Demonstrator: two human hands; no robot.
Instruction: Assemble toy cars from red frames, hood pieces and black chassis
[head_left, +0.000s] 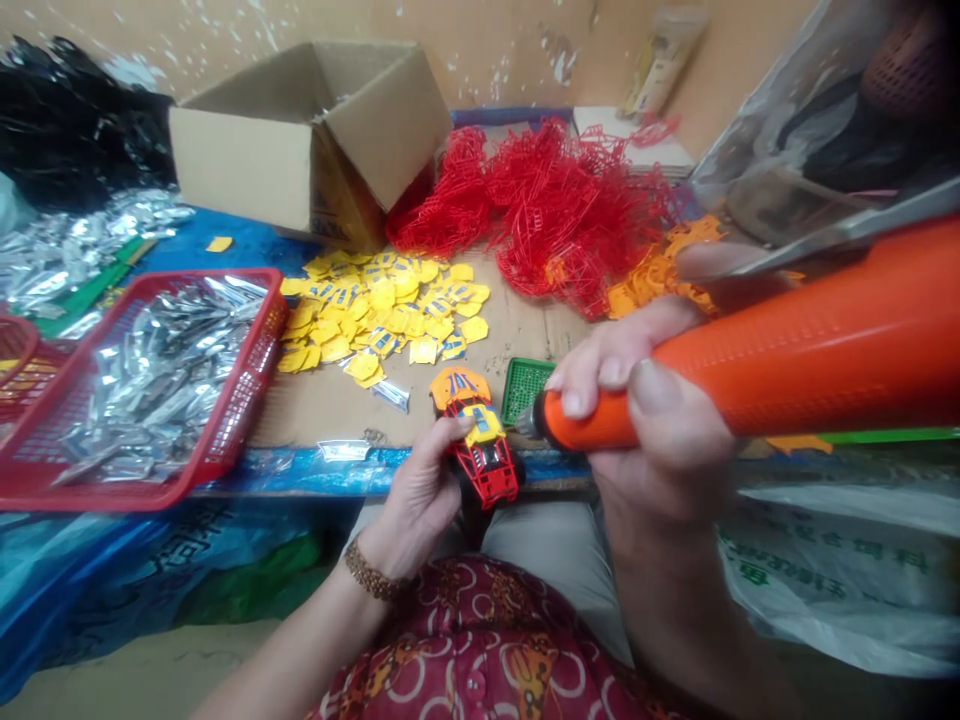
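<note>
My left hand [420,490] grips a small toy car [480,440] with a red frame, a yellow cabin and an orange hood, holding it over the table's front edge. Wrapped in my right hand [645,410] is a thick orange screwdriver [787,345]. Its metal tip touches the car's right side. A beaded bracelet sits on my left wrist.
A red basket [240,400] of silver foil pieces stands at left. Yellow car parts [382,310] lie mid-table, a heap of red frames [555,210] and orange parts [660,270] behind. An open cardboard box [300,150] stands at the back, a green tray [525,385] by the car.
</note>
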